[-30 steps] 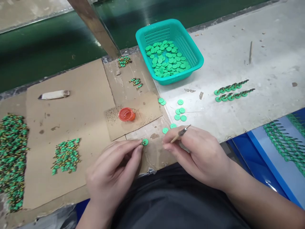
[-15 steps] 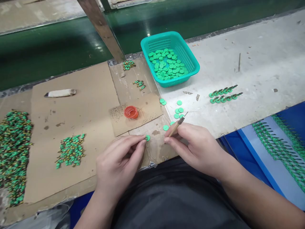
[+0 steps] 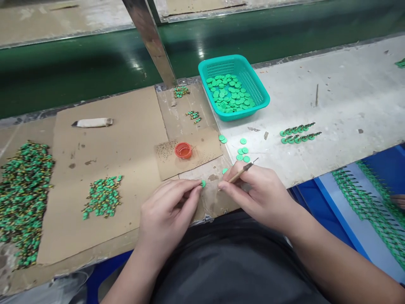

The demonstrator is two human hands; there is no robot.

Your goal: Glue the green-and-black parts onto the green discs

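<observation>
Between its thumb and forefinger, my left hand (image 3: 172,207) pinches a small green disc (image 3: 203,183), partly hidden by the fingertips. My right hand (image 3: 256,188) is closed round a thin wooden-handled tool (image 3: 242,172) with a fine needle-like tip that points up and away to the right. The thumb of that hand is a short gap from the held disc. Just beyond the right hand lie several loose green discs (image 3: 243,150) with tiny holes. A small red cup (image 3: 183,150) stands on a cardboard piece (image 3: 205,147) beyond the left hand.
A teal basket (image 3: 265,99) holds many green discs. Heaps of small green, gold and dark pieces (image 3: 103,196) lie left, near a white-wrapped tool (image 3: 95,122). Two rows of discs with dark pieces (image 3: 299,138) lie right. Another person's hand (image 3: 398,201) shows at the right edge.
The view has shifted a little, so the table things sit lower and mostly farther right. My hands are slightly closer together, with the same holds. Another person's hand has appeared at the right edge.
</observation>
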